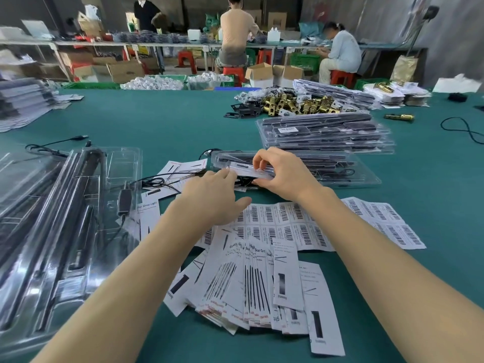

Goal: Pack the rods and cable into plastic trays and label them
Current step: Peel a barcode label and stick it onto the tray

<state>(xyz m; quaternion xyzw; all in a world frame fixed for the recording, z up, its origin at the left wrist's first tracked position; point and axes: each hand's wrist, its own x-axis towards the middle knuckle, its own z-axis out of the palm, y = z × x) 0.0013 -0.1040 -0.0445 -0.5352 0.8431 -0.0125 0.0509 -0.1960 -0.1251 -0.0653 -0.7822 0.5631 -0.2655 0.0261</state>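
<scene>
Near: printed insert cards (251, 284) fanned below barcode label sheets (301, 224).
Hands: your right hand (282, 174) pinches the clear tray (262, 167) centre; left hand (212, 197) fingers straight, touching it.
Done: packed trays (327, 134) stacked far right.
Left: open trays (65, 218), left, unsealed.

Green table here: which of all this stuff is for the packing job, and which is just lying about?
In use:
- clear tray, gripped by the right hand and touched by the left hand
- barcode label sheet
- printed cards
- open trays with rods
- packed stack

Lying about:
- brass latches
- loose black cable
</scene>
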